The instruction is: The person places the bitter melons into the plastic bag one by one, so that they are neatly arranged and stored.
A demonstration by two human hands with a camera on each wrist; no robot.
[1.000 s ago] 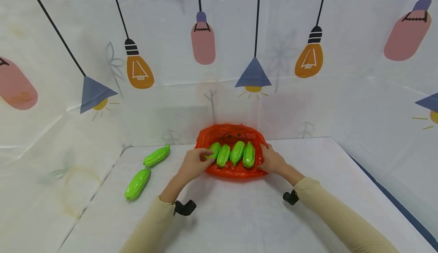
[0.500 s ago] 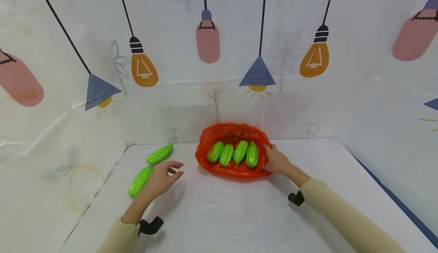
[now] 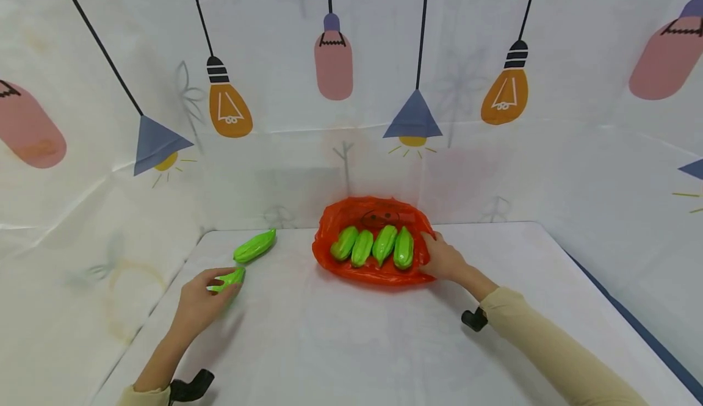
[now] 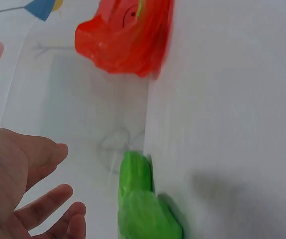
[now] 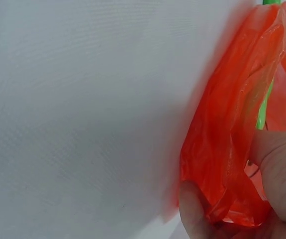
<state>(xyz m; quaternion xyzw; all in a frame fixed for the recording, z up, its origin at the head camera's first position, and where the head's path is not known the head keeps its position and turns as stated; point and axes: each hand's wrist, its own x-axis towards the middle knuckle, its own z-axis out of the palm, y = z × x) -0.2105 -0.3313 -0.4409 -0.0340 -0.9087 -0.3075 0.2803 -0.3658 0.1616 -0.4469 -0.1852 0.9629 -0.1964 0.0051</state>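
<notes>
My left hand hovers over a glossy green cucumber-like vegetable at the table's left, thumb and fingers spread around it. In the left wrist view these fingers stand apart beside the green vegetable, holding nothing. Another green vegetable of the same kind lies just behind it. At the back centre sits a red plastic bag, its mouth spread wide, with several green vegetables side by side inside. My right hand pinches the bag's right edge, thumb inside and fingers outside in the right wrist view.
A white table carries everything, its back edge meeting a white sheet wall printed with hanging lamps. The bag stands close to that wall. A black wrist camera is worn below my left hand, another below my right.
My left hand has left the bag's left side and travelled left and nearer to me, to the front green vegetable. My right hand keeps its hold on the bag's edge.
</notes>
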